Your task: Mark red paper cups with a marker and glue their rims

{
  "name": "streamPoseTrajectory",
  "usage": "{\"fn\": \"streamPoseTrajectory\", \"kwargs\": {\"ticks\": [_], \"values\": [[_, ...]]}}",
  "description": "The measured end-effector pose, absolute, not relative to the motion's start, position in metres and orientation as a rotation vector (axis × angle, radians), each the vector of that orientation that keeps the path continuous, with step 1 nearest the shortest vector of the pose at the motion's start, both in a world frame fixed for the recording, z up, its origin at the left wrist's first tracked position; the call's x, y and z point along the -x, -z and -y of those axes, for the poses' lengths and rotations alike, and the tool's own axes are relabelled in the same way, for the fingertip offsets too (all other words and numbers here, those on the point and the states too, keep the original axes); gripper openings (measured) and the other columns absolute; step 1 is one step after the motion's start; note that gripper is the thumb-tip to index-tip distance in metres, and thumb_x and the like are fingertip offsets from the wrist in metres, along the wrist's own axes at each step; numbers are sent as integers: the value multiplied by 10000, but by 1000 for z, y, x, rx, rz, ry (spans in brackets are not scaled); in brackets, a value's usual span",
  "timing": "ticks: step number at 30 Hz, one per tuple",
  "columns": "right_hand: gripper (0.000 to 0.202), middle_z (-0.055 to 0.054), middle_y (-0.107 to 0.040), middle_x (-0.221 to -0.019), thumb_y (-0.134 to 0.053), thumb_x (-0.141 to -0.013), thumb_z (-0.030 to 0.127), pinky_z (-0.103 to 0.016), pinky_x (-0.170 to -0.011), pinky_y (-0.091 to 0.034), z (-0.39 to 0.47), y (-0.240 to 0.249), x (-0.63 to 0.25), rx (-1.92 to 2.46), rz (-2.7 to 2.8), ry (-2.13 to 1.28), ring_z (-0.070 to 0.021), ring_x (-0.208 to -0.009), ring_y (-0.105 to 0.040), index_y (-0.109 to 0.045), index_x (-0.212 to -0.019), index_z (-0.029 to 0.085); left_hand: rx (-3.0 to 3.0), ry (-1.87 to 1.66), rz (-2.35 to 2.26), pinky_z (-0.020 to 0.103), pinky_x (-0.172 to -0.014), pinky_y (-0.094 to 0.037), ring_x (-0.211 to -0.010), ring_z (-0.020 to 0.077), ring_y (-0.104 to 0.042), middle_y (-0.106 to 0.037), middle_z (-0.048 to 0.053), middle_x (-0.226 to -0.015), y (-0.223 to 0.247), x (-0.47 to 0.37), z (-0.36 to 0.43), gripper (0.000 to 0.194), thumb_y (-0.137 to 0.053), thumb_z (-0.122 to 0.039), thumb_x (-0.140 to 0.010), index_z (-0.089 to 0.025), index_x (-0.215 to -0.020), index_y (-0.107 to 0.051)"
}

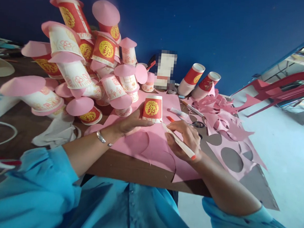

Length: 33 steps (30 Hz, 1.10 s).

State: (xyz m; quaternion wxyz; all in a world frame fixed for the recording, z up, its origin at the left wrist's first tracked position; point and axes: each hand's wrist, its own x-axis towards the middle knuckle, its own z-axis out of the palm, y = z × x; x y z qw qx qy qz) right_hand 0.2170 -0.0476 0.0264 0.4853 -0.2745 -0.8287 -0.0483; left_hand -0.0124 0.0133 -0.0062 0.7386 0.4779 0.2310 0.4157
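A red and white paper cup (152,108) with a gold emblem stands upside down on pink paper (136,142). My left hand (132,123) is closed on its left side, the thumb lying along the cup's lower rim. In my right hand (185,139) is a white marker (179,145) with an orange-red end, its tip at the lower right of the cup. Small marks show on the white band there. Just above the right hand lie an orange-red cap (170,118) and a clear-barrelled pen (178,113).
Many cups with pink cone tops (104,50) are piled at the left. Two cup stacks (191,80) stand at the back near the blue wall. Pink scraps (220,112) and scissors (198,124) lie at the right. A white cloth (56,131) rests at the left.
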Motion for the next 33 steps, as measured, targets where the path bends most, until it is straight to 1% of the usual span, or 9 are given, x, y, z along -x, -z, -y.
{"fn": "streamPoseTrajectory", "kwargs": {"ticks": [2, 7, 11, 17, 22, 26, 29, 33], "values": [[182, -37, -792, -924, -667, -1038, 201, -340, -733, -663, 49, -27, -216, 675, 2032, 78, -214, -809, -799, -665, -1214, 250, -1055, -899, -501, 476, -1065, -489, -1109, 278, -694, -751, 43, -1151, 5, 12, -13, 822, -1004, -303, -729, -304, -1449, -607], [107, -39, -771, -883, -651, -1032, 181, -305, -665, -631, 50, -30, -214, 670, 2071, 33, -198, -774, -781, -658, -1124, 235, -1074, -886, -526, 448, -1010, -493, -1070, 261, -675, -733, 26, -1122, 2, 13, -11, 912, -1012, -317, -707, -326, -1505, -570], [73, -29, -770, -865, -632, -1041, 187, -297, -642, -621, 49, -30, -213, 687, 2082, 10, -186, -743, -770, -650, -1089, 239, -1097, -861, -535, 449, -1005, -500, -1083, 267, -681, -738, 39, -1146, 4, 14, -11, 890, -1002, -320, -728, -325, -1506, -571], [76, -21, -777, -862, -633, -1041, 193, -301, -644, -612, 49, -27, -213, 714, 2091, 13, -187, -724, -762, -652, -1087, 249, -1101, -857, -556, 461, -1036, -501, -1127, 274, -679, -726, 55, -1185, 5, 14, -12, 752, -1010, -320, -720, -268, -1364, -625], [85, -22, -775, -864, -631, -1039, 185, -292, -620, -591, 48, -26, -213, 694, 2098, 7, -184, -714, -753, -637, -1098, 246, -1102, -852, -547, 461, -1041, -498, -1158, 283, -672, -716, 63, -1228, 8, 15, -14, 785, -1014, -294, -718, -272, -1394, -614], [113, -13, -775, -866, -637, -1033, 175, -297, -631, -599, 47, -25, -212, 686, 2090, 4, -187, -725, -758, -638, -1113, 254, -1119, -847, -528, 481, -1076, -482, -1185, 296, -674, -723, 73, -1252, 9, 16, -14, 729, -993, -274, -751, -266, -1384, -630], [106, -11, -773, -865, -638, -1035, 180, -299, -631, -600, 47, -24, -212, 700, 2089, 15, -185, -724, -756, -641, -1108, 256, -1120, -848, -517, 482, -1081, -476, -1175, 291, -679, -726, 65, -1235, 9, 16, -14, 713, -989, -269, -752, -269, -1373, -637], [61, -19, -770, -873, -621, -1056, 195, -295, -631, -600, 47, -26, -213, 725, 2086, 26, -179, -727, -757, -643, -1076, 249, -1098, -844, -528, 457, -1046, -488, -1140, 268, -683, -725, 50, -1199, 10, 16, -15, 707, -1000, -272, -738, -273, -1346, -639]]}}
